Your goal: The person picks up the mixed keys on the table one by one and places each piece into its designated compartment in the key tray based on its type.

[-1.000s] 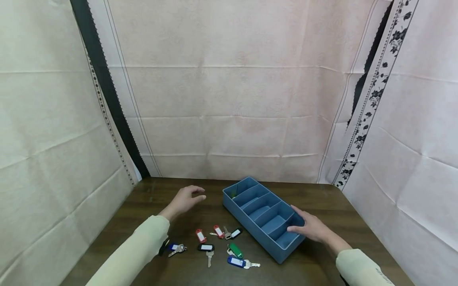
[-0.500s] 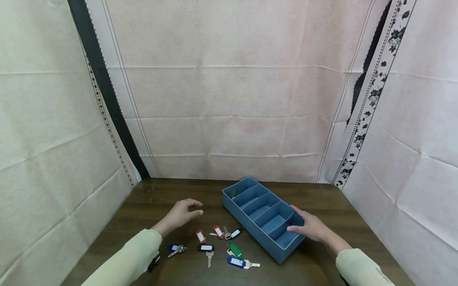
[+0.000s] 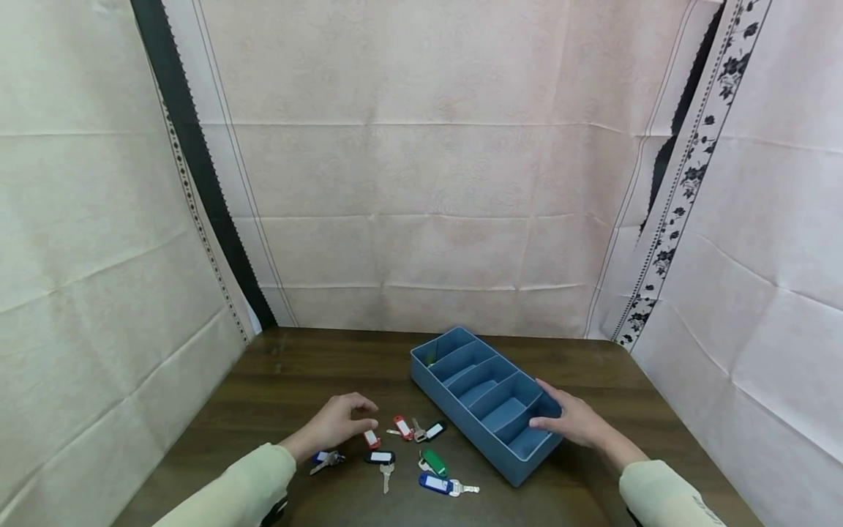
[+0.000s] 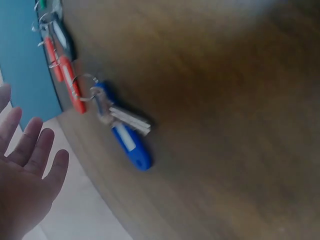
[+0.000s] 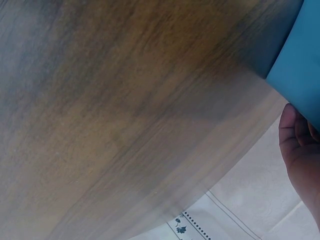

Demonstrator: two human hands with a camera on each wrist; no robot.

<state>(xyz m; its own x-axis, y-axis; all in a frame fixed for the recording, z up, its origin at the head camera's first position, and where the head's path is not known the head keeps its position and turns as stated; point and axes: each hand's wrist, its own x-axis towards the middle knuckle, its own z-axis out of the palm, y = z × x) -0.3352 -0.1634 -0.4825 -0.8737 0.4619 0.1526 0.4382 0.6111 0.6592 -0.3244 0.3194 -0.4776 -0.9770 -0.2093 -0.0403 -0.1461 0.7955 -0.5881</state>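
A blue divided box stands slantwise on the table. My right hand grips its near right end, the thumb over the rim and the fingers along the outer side. My left hand hovers with loosely bent fingers and holds nothing, its fingertips close to a red key tag. Around it lie tagged keys: a second red tag, a black tag, another black tag, a green tag and a blue tag. Below the left wrist lies another blue tag with its keys.
Something small and green lies in the box's far left compartment. The brown wooden table ends at pale cloth hangings behind and on both sides.
My left hand has come down and toward me from the far side of the table to beside the red key tag. The right hand and the box stay as they were.
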